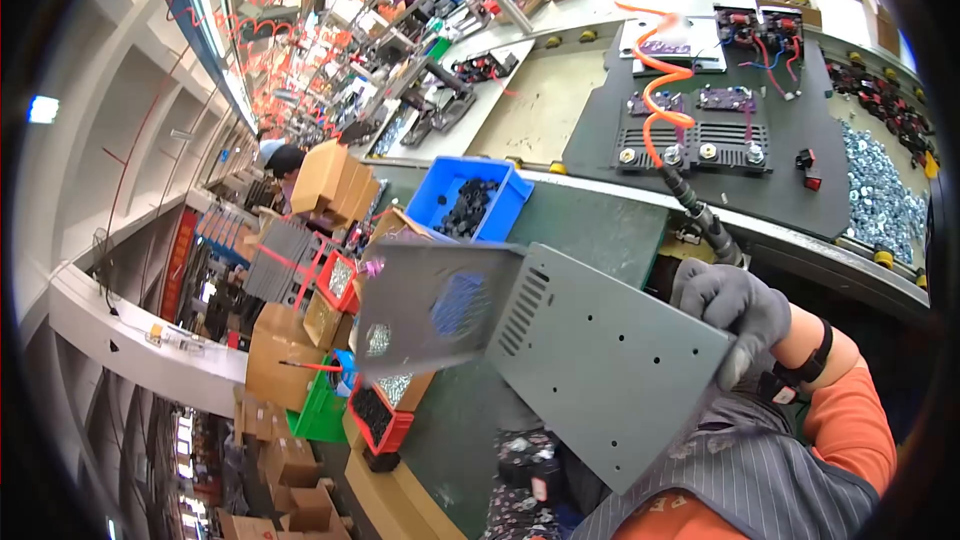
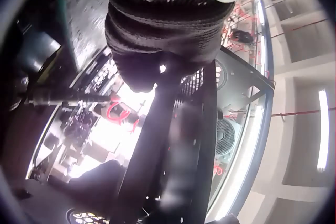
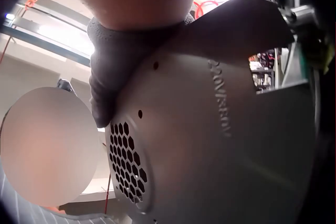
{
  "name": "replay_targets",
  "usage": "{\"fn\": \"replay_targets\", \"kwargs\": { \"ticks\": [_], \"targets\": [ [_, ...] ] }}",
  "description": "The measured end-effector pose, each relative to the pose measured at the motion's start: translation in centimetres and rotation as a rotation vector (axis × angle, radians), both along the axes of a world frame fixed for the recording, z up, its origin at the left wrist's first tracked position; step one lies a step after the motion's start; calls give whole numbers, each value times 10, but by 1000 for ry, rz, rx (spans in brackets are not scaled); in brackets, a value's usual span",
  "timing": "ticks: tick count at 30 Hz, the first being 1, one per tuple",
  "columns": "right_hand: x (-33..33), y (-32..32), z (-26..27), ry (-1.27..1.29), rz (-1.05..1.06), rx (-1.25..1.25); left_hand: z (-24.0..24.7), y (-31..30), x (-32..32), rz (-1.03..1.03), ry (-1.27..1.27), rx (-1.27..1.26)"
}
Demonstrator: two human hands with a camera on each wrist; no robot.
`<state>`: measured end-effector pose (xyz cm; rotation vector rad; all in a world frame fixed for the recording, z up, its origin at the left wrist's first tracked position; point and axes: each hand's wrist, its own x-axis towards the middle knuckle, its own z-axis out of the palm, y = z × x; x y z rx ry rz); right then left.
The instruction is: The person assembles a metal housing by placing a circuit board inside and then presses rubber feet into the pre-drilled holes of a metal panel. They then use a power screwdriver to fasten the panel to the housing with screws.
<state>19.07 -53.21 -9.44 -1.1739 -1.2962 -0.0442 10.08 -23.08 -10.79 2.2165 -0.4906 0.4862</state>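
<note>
A grey bent sheet-metal housing with slots and small holes is held up before the person's body. The right hand, in a grey glove, grips its right edge. In the right wrist view that gloved hand lies along the edge of the housing, whose face carries a honeycomb vent and the embossed text 220V/380V. The left hand is hidden in the head view; only a floral sleeve appears below the housing. The left wrist view has the gloved left hand curled over an edge of the dark-looking housing.
A blue bin of black parts stands behind the housing. Red bins and a green bin are at the left. A driver hangs on an orange coiled hose near the right hand. Beyond are vented plates and loose screws.
</note>
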Motion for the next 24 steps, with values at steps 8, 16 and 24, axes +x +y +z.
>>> {"fn": "replay_targets", "kwargs": {
  "ticks": [8, 16, 24],
  "targets": [
    [19, 27, -69, 598, -231, -48, 3, 108, -44, 659, -136, -1],
    [73, 47, -106, 264, -836, -514, -34, 52, -7, 72, 50, 493],
    [65, 82, -93, -263, -1196, -747, -39, 49, 2, 1, 207, 683]
  ]
}}
